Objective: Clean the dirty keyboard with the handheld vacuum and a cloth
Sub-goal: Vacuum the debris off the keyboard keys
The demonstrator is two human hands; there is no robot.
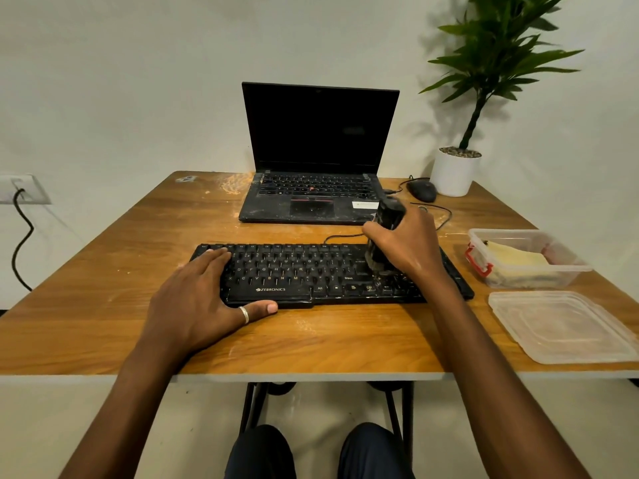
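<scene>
The left hand [198,299] lies flat, fingers spread, steadying the Zebronics keyboard [297,274]; right hand [404,242] fingers wrap the handheld vacuum [387,219], nozzle below them on dusty keys.

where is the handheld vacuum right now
In the head view the handheld vacuum is gripped by the right hand, nozzle down on the right part of the keyboard, in front of the near right corner of the laptop.

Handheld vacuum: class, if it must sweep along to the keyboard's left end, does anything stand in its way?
Yes. The right hand grips the handheld vacuum on the right part of the keyboard; the left hand rests flat across the left-end keys, blocking them. The keys between are bare.
</scene>
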